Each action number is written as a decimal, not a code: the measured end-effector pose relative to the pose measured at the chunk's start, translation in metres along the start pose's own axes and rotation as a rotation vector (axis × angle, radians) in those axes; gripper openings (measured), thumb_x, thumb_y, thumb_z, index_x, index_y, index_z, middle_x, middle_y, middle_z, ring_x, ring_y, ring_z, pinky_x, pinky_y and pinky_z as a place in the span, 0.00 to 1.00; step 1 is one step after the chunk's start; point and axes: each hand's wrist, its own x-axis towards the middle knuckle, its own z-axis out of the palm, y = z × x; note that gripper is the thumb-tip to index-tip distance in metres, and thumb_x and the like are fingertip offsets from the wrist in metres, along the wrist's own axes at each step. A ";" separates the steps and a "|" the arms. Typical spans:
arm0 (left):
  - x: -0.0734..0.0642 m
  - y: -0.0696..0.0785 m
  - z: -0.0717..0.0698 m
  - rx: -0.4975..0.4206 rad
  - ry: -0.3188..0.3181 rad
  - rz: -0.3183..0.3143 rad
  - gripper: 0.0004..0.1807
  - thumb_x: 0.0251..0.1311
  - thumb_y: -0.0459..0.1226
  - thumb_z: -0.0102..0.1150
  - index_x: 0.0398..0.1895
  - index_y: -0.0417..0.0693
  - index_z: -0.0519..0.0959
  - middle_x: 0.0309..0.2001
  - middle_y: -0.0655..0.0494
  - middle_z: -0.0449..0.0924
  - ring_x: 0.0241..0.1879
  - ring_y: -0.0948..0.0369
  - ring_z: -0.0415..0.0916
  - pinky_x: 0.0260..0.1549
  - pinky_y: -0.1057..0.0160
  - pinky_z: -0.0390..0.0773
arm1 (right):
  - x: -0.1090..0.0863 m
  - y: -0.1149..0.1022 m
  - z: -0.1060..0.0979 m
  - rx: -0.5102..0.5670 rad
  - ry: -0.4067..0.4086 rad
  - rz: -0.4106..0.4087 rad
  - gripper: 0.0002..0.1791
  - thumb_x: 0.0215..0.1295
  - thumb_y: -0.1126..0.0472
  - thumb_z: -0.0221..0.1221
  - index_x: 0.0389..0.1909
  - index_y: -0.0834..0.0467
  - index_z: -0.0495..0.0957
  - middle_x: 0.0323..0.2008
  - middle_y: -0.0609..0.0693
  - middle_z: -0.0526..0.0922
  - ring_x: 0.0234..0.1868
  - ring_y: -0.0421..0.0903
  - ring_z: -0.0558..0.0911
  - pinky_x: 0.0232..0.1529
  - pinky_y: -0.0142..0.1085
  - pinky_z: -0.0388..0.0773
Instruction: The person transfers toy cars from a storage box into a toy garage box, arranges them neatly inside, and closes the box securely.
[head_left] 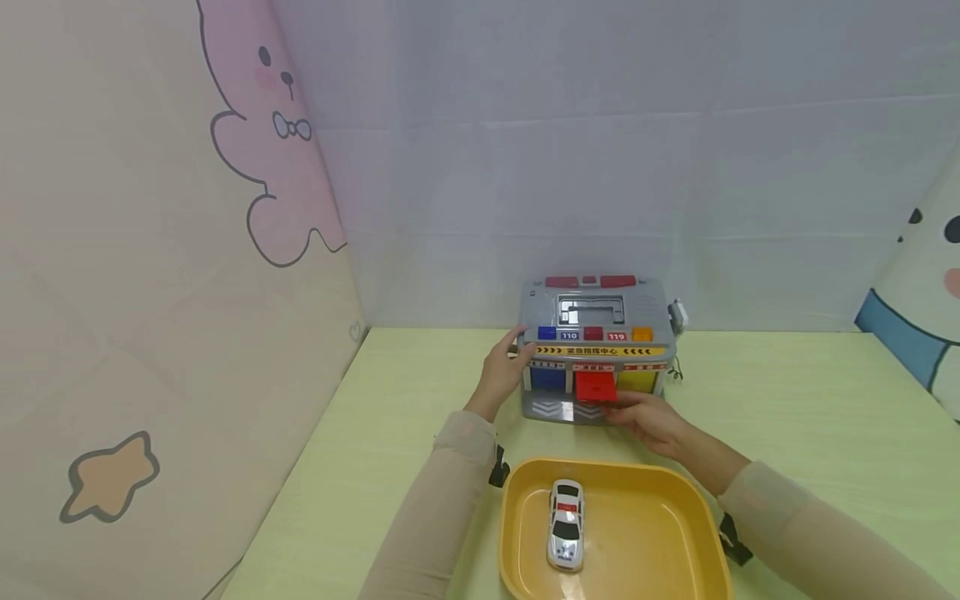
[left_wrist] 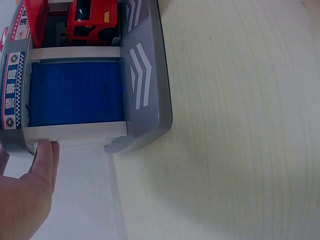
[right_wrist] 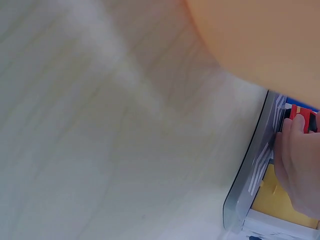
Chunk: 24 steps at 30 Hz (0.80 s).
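A grey toy garage (head_left: 592,333) has three bays, with a blue door (left_wrist: 75,92), a red door (head_left: 596,386) and a yellow door (head_left: 637,381). The red door is swung up, and a red toy car (left_wrist: 92,22) sits in the middle bay beneath it. My left hand (head_left: 500,375) grips the garage's left end, fingers against its side wall. At the middle bay, my right hand (head_left: 648,423) holds the red car between its fingers, low over the grey front ramp. The raised door hides most of the car in the head view.
In front of the garage stands a yellow tray (head_left: 645,468) with a white toy police car (head_left: 566,525) lying in its left part. A small white handset-like piece (head_left: 678,315) hangs on the garage's right side. A white curtain wall (head_left: 600,183) rises behind the pale table (head_left: 795,400).
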 end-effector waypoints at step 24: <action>0.001 -0.001 0.000 0.005 -0.007 0.009 0.27 0.70 0.51 0.52 0.71 0.61 0.66 0.55 0.47 0.74 0.52 0.52 0.74 0.46 0.54 0.79 | -0.003 -0.011 -0.007 -0.261 -0.062 -0.071 0.36 0.63 0.75 0.54 0.70 0.75 0.50 0.60 0.76 0.63 0.45 0.56 0.78 0.48 0.48 0.78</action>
